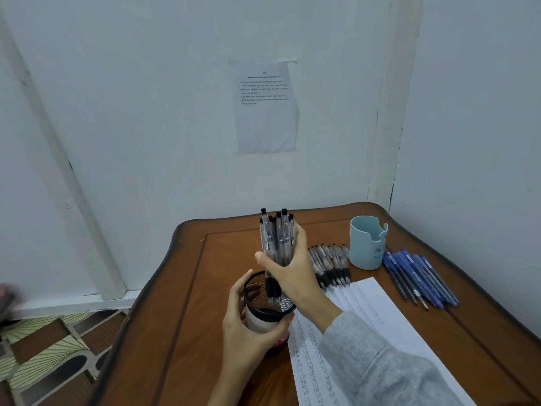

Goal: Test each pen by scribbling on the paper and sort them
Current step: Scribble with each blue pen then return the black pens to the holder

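The pens point(276, 238) I care about are a bundle of clear black-capped ones, upright, with their dark lower ends inside the mouth of the mesh cup point(254, 288). My right grip point(288, 273) wraps the bundle at mid-length, thumb on the near side and fingers round the back, so it is closed on the whole lot at once. My left grip point(248, 335) curls round the cup's lower body and holds it on the counter point(181, 332).

I cannot tell if the bundle is going in or coming out. I read it as sorted pens being dropped in. To do that well I would hold the bundle vertical, keep every tip inside the rim, lower until the tips meet the bottom, and only then loosen the fingers. The left grip should brace the cup so it does not tip; a mesh cup is light and a bundle leaning on its wall could topple it.

Just right of the cup, a row of black pens point(330, 265) lies side by side. Beyond it stands a blue cup point(363, 250); nothing pokes out of it, and its bottom is hidden. Blue pens point(418, 276) lie in a loose heap right of that. The paper point(366, 312), covered in scribble lines, lies under my right forearm.
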### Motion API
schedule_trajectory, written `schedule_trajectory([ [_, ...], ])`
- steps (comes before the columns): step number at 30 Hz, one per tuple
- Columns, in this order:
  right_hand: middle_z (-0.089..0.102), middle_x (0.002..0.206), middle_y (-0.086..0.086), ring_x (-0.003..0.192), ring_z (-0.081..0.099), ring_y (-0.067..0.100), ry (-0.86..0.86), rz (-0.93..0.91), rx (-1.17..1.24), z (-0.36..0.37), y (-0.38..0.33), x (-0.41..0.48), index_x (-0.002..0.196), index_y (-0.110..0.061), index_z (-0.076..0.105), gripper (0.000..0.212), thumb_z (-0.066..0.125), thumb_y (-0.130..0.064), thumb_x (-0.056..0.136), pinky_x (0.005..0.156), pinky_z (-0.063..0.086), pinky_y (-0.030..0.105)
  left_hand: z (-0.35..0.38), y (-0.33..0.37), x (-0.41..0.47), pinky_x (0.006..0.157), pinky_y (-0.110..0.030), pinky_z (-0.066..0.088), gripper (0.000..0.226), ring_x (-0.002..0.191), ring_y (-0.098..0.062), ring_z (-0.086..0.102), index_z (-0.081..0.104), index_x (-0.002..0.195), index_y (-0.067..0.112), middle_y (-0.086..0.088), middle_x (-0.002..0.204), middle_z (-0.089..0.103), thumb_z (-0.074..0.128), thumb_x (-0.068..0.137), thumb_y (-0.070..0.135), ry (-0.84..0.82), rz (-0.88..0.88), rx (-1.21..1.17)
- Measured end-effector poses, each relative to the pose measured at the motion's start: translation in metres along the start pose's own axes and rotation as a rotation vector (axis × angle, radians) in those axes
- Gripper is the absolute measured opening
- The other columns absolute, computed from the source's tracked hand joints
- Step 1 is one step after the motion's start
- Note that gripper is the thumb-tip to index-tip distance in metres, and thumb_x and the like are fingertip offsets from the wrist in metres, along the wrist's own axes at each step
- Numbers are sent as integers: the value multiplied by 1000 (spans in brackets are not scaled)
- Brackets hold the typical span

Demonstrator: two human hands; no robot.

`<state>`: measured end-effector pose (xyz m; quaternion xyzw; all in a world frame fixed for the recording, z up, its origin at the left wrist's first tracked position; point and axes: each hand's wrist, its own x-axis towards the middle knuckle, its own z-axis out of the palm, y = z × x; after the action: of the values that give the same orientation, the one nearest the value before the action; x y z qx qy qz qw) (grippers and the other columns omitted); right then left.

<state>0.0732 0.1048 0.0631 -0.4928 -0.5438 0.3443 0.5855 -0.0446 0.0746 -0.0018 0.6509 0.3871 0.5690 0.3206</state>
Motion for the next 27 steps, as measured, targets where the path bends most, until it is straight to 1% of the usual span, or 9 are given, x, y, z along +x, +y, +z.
schedule_trajectory([
  [5, 67, 112, -8, 101, 65, 3, -65, 27, 61, -11, -2, -1, 129, -31, 43, 73, 85, -26, 69, 87, 51, 21, 1, 6, 0, 88, -14, 48, 88, 117, -3, 56, 48, 133, 25, 20, 124, 58, 92, 57, 16, 28, 26, -43],
  [7, 72, 105, -4, 96, 68, 7, -52, 74, 108, -11, 2, -3, 127, -22, 48, 70, 86, -23, 68, 89, 53, 27, 0, 7, 0, 88, -13, 48, 88, 117, -2, 55, 48, 134, 25, 21, 125, 58, 90, 57, 21, 54, 22, -52],
  [10, 74, 99, -1, 93, 70, 10, -55, 121, 142, -6, 8, -6, 124, -7, 56, 60, 84, -17, 72, 94, 53, 38, 1, 5, 1, 89, -13, 47, 88, 117, -2, 56, 48, 134, 25, 21, 124, 58, 90, 59, 8, 70, 21, -57],
  [13, 71, 107, 0, 100, 68, 9, -62, 86, 182, -3, 9, -8, 133, -23, 49, 70, 80, -4, 73, 91, 54, 30, 1, 6, 1, 86, -12, 48, 89, 115, -2, 57, 48, 134, 25, 24, 123, 58, 89, 58, 2, 76, 17, -66],
  [16, 67, 112, 2, 100, 67, 8, -72, 25, 203, -6, 5, -8, 134, -37, 42, 79, 80, -2, 74, 85, 55, 23, 1, 6, 2, 86, -13, 48, 90, 116, -2, 56, 47, 134, 27, 23, 123, 58, 92, 57, 13, 88, 19, -68],
  [19, 66, 108, 3, 98, 67, 10, -92, -47, 166, -10, -3, -7, 135, -35, 42, 80, 82, -8, 72, 88, 54, 27, 1, 10, 2, 85, -12, 48, 88, 117, -1, 55, 47, 133, 28, 22, 123, 56, 87, 54, 32, 113, 23, -69],
  [23, 67, 106, 0, 96, 67, 10, -118, -94, 84, -16, -10, -2, 121, -29, 51, 62, 85, -18, 70, 88, 53, 28, 2, 11, 2, 84, -10, 47, 87, 116, 1, 54, 47, 131, 28, 24, 121, 56, 85, 53, 37, 124, 21, -74],
  [25, 68, 103, -4, 97, 65, 10, -123, -112, 18, -18, -13, 0, 109, -27, 59, 50, 86, -29, 67, 92, 53, 36, 2, 12, 2, 83, -9, 47, 88, 116, 3, 53, 47, 131, 28, 26, 121, 55, 84, 52, 40, 134, 18, -78],
  [27, 67, 104, -6, 101, 63, 11, -122, -80, -18, -17, -13, 2, 105, -28, 60, 53, 85, -44, 60, 96, 50, 42, 2, 13, 2, 83, -8, 46, 90, 116, 4, 53, 47, 132, 27, 27, 121, 54, 84, 51, 42, 145, 18, -87],
])
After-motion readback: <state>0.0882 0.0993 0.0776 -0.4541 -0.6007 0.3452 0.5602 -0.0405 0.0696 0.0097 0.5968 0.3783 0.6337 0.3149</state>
